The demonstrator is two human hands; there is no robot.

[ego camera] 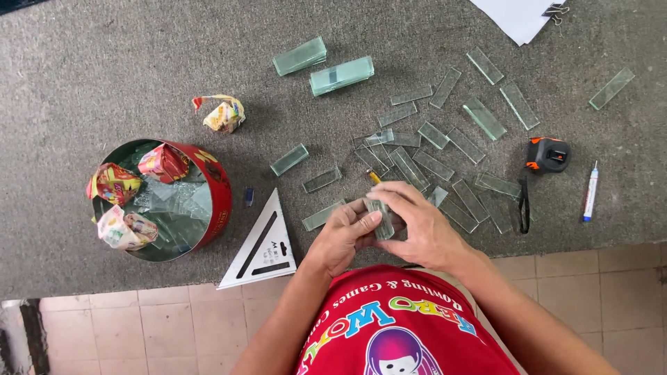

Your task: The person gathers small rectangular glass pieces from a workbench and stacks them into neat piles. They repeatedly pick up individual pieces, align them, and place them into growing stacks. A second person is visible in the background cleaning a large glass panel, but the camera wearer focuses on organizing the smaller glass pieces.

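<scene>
Where the two hands meet at the near table edge, a glass strip (381,219) stands between them, its long axis running roughly away from the person, slightly tilted. Left hand (345,236): thumb and fingers pinched on the strip's left edge. Right hand (417,226): fingers curled over the strip's top and right side, closed on it too (both hands equally near; neither is free). Strip: clear, pale green at the edges, narrow rectangle, partly hidden by fingers; whether it is one piece or two stacked cannot be told.

Just left: white triangle square (260,246), flat on the grey felt table (83,62).

Beyond the hands: loose glass strips (431,163) scattered at all angles, some overlapping; a yellow-tipped tool (374,176) pokes out just above the fingers.

Right: black-and-orange tape measure (547,154); white pen (590,191) farther out.

Left: red tin (219,198) holding glass offcuts and crumpled wrappers.

Far: two stacks of glass (323,66), side by side.
</scene>
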